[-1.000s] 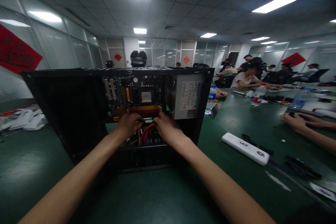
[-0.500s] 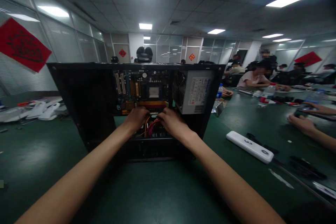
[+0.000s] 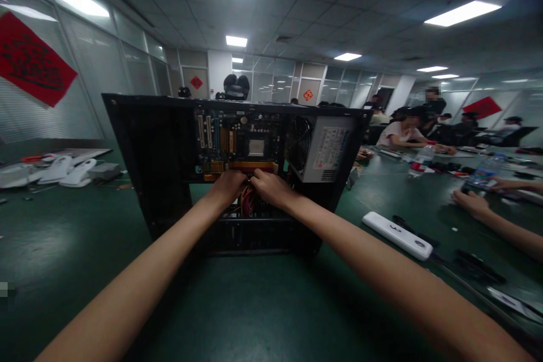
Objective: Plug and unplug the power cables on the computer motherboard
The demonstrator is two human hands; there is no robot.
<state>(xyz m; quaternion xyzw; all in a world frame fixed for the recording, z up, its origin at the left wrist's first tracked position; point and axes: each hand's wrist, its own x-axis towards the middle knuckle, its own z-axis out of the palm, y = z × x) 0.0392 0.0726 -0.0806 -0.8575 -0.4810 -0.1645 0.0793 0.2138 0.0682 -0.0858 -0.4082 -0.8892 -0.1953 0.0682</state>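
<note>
A black computer case (image 3: 148,169) stands with its side open toward me on the green table (image 3: 263,305). My left hand (image 3: 228,185) and my right hand (image 3: 272,186) meet at the lower edge of the motherboard (image 3: 274,138), just under the memory slots (image 3: 263,166). Fingers of both are curled together in a pinch, almost touching each other. Whatever lies between the fingertips is too small and hidden to name. Red, orange and yellow cables (image 3: 246,203) hang directly beneath them. At the case's upper right sits the grey power supply (image 3: 331,150), beside its fan.
Right of the case lies a white power strip (image 3: 396,235) with dark cords. A bottle (image 3: 422,158) stands farther back. Another person's hands (image 3: 473,201) hold something dark at the right edge. White devices (image 3: 78,172) and papers lie at left. More people sit behind.
My hands have drawn closer together, closing the gap between their fingertips. The case appears shifted slightly right in view, while the things on the right side of the table appear shifted left.
</note>
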